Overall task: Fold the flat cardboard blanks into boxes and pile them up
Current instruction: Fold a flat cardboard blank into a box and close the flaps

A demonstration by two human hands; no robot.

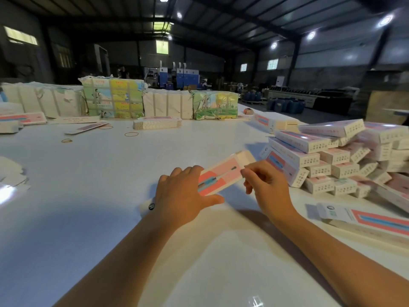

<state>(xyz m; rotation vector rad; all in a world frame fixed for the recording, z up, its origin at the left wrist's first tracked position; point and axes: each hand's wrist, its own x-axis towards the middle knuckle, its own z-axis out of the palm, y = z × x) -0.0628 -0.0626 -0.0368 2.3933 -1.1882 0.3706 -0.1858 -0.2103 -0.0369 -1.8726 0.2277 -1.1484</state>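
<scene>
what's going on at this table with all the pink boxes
A person is folding a pink and white carton blank into a box over a white table. The left hand holds its near end, and the right hand pinches the edge near the far flap, which is not yet closed. Finished boxes sit in a pile on the right, with more flat blanks lying nearer the person. Wrapped bundles line the far edge, and rubber bands lie loose on the table.

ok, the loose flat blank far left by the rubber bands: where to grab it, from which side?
Flat blank: it lies flush on the table, so a top pinch likely fails. Probably slide a finger under its near left end, which points toward a rubber band, then grip across the narrow width.
</scene>
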